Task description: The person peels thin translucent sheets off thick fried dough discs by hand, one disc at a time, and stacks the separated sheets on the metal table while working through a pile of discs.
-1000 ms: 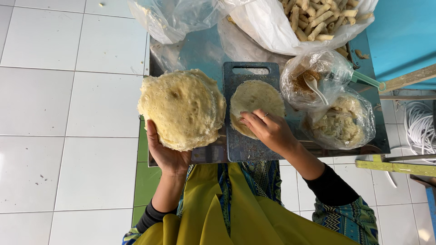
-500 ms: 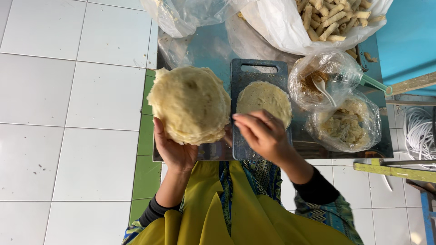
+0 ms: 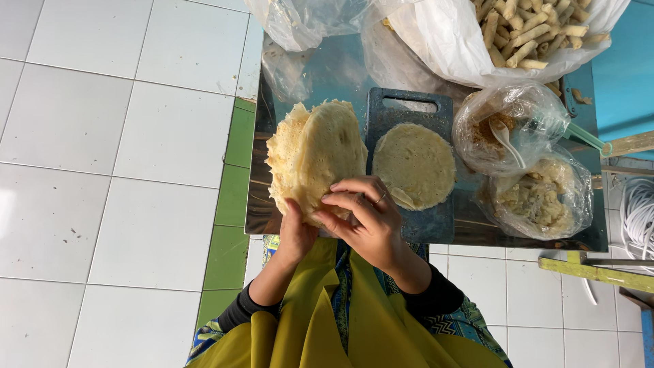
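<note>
My left hand [image 3: 296, 235] holds up a stack of thin, pale yellow round wrappers [image 3: 317, 153], tilted on edge over the left part of the metal table [image 3: 327, 75]. My right hand [image 3: 361, 215] pinches the near edge of the top wrapper in the stack. One single round wrapper [image 3: 414, 165] lies flat on the dark cutting board [image 3: 409, 109] just right of my hands.
Right of the board stand two plastic bags, one with brown filling and a white spoon [image 3: 503, 129], one with pale mashed filling [image 3: 538, 197]. A large bag of finished rolls [image 3: 528, 31] sits at the back. White floor tiles [image 3: 116, 170] lie to the left.
The wrapper stack has tilted from lying flat on my left palm to standing on edge. My right hand has left the board's wrapper and moved onto the stack.
</note>
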`<state>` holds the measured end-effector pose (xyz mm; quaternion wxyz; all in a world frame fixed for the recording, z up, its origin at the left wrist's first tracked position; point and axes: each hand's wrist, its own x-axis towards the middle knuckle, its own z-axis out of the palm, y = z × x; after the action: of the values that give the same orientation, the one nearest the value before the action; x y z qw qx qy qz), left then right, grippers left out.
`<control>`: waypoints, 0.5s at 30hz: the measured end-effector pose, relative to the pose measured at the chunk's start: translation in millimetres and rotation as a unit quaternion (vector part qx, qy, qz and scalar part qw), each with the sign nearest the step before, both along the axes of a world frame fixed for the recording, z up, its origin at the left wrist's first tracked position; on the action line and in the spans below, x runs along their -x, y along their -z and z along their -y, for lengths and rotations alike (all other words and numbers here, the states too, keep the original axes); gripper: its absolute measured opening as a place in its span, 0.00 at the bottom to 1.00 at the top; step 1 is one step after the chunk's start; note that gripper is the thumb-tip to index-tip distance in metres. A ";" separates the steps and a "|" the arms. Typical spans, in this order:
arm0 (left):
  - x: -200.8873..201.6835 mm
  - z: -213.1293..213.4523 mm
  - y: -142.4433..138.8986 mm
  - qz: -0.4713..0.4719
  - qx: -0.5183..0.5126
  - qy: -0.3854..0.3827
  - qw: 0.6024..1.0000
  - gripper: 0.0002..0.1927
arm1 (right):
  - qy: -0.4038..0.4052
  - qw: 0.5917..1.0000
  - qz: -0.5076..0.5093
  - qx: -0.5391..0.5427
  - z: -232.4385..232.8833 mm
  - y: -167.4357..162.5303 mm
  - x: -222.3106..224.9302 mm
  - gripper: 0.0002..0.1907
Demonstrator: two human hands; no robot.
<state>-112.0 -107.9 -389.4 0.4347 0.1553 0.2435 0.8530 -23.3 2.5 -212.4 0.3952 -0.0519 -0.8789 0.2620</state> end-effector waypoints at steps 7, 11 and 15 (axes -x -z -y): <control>-3.5 4.1 1.3 0.013 0.033 0.033 0.999 0.27 | 0.025 0.996 0.042 0.075 2.4 6.0 -7.7 0.07; -6.0 5.2 6.8 -0.010 0.042 0.045 0.998 0.26 | 0.041 0.999 0.004 0.021 8.0 5.4 -7.0 0.11; -7.0 6.1 21.5 0.013 0.047 0.065 0.997 0.26 | 0.055 0.996 0.040 0.057 11.4 -0.5 -9.6 0.11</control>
<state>-105.1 -114.0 -411.0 0.4992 0.1393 0.2670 0.8125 -13.7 -8.9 -211.9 0.3696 -0.1332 -0.8736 0.2873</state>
